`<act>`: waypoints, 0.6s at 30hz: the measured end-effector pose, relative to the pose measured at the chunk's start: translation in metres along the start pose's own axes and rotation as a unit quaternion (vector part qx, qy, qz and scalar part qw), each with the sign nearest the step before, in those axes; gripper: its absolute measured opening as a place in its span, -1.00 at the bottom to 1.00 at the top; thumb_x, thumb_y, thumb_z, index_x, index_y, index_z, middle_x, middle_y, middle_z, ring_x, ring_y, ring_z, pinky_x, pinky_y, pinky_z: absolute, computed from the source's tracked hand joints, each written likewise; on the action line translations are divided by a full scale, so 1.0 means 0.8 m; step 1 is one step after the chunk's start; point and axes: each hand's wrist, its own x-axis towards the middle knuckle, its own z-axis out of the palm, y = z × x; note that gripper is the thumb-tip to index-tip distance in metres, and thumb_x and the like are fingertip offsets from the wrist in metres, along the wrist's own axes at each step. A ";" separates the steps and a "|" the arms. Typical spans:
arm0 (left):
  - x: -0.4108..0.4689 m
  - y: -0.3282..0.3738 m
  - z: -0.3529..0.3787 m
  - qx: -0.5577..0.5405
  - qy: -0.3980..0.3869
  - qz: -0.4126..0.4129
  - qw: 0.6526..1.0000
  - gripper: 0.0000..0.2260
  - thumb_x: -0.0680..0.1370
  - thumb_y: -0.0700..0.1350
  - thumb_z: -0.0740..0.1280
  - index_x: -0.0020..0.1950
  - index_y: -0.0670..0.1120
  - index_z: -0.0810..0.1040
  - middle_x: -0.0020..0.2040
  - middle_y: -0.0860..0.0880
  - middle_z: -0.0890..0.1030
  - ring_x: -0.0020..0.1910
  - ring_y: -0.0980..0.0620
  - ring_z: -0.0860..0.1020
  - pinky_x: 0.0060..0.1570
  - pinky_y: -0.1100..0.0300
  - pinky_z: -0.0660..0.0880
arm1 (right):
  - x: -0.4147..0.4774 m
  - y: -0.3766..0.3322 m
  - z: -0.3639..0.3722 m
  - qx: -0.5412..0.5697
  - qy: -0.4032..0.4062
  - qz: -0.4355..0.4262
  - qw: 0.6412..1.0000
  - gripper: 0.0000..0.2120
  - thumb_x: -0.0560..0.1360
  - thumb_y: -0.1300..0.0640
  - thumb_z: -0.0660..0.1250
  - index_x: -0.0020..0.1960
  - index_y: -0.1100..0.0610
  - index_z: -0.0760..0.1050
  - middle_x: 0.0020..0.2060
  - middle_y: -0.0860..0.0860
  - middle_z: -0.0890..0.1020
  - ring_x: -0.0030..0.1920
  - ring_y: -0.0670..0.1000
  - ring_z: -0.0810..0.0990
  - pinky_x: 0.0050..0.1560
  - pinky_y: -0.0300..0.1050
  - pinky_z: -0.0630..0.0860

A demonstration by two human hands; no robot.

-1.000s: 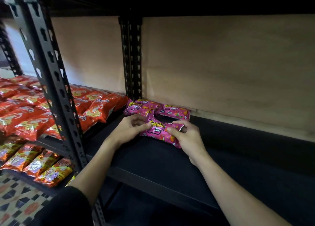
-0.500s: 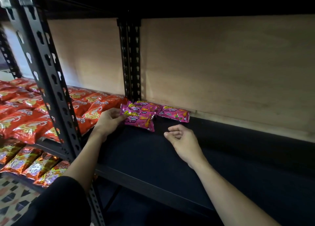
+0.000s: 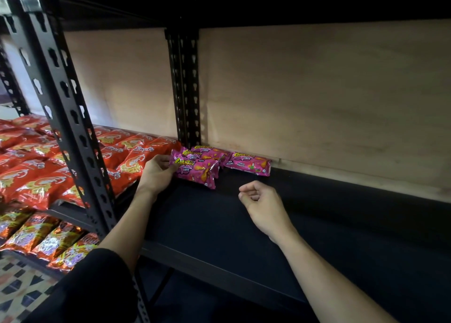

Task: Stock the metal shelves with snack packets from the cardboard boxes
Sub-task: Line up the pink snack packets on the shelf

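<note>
**Lining up the pink packet beside the rear post**

The metal shelf (image 3: 219,225) has much free board to the right of the rear post (image 3: 185,91), so I think the row should grow from the post outward. The left hand (image 3: 156,174) is just in front of the post, and its fingers (image 3: 162,158) grasp the left edge of the front pink packet (image 3: 197,174). It is best to slide it flat and square without pressing, because the bag looks puffed. The right hand (image 3: 263,205), further in front of the post and to its right, is loosely curled and holds nothing. 3 pink packets lie at the foot of the post. They are glossy with a yellow logo, and the front 1 overlaps another.
</note>
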 end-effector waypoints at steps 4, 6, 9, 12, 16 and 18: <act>0.001 -0.002 -0.001 0.013 0.002 -0.001 1.000 -0.74 0.55 -0.12 0.42 0.21 -0.10 0.51 0.07 -0.07 0.59 0.05 -0.02 0.58 0.12 0.07 0.54 | 0.000 0.001 0.000 -0.009 -0.001 -0.002 1.000 -0.95 0.55 0.15 0.40 0.00 0.04 0.61 -0.14 -0.10 0.65 -0.11 -0.15 0.61 -0.13 -0.39 0.52; -0.001 -0.001 -0.002 0.012 0.001 -0.003 1.000 -0.73 0.55 -0.12 0.42 0.22 -0.11 0.52 0.07 -0.06 0.59 0.06 -0.03 0.58 0.16 0.03 0.54 | 0.000 0.000 0.000 -0.010 0.001 -0.003 1.000 -0.95 0.55 0.16 0.40 -0.01 0.04 0.61 -0.14 -0.09 0.65 -0.11 -0.14 0.61 -0.14 -0.40 0.52; -0.003 0.000 -0.004 0.011 0.005 -0.009 1.000 -0.72 0.56 -0.12 0.41 0.24 -0.12 0.51 0.08 -0.07 0.59 0.07 -0.03 0.58 0.16 0.03 0.54 | 0.000 0.000 0.001 -0.011 0.003 -0.003 1.000 -0.95 0.55 0.16 0.39 0.00 0.05 0.61 -0.14 -0.09 0.65 -0.11 -0.13 0.61 -0.15 -0.41 0.51; -0.004 0.001 -0.003 0.015 0.005 -0.014 1.000 -0.72 0.57 -0.12 0.39 0.26 -0.12 0.50 0.07 -0.04 0.58 0.08 -0.02 0.57 0.16 0.07 0.52 | -0.001 0.000 0.001 -0.011 0.002 -0.002 1.000 -0.95 0.55 0.16 0.39 0.00 0.06 0.62 -0.14 -0.09 0.65 -0.10 -0.12 0.62 -0.16 -0.42 0.50; -0.006 0.002 -0.004 0.021 0.009 -0.017 1.000 -0.71 0.58 -0.10 0.38 0.27 -0.12 0.50 0.09 -0.05 0.59 0.09 -0.02 0.57 0.19 0.06 0.51 | -0.001 0.000 0.000 -0.015 0.001 -0.002 1.000 -0.94 0.56 0.16 0.39 0.00 0.05 0.62 -0.14 -0.10 0.64 -0.12 -0.17 0.61 -0.20 -0.45 0.48; -0.007 0.003 -0.006 0.028 0.013 -0.016 0.999 -0.70 0.58 -0.08 0.38 0.28 -0.13 0.51 0.12 -0.06 0.60 0.11 -0.03 0.57 0.22 0.04 0.50 | 0.000 0.000 0.000 -0.010 0.001 -0.002 1.000 -0.94 0.56 0.16 0.38 -0.01 0.05 0.61 -0.14 -0.09 0.65 -0.13 -0.16 0.61 -0.21 -0.45 0.47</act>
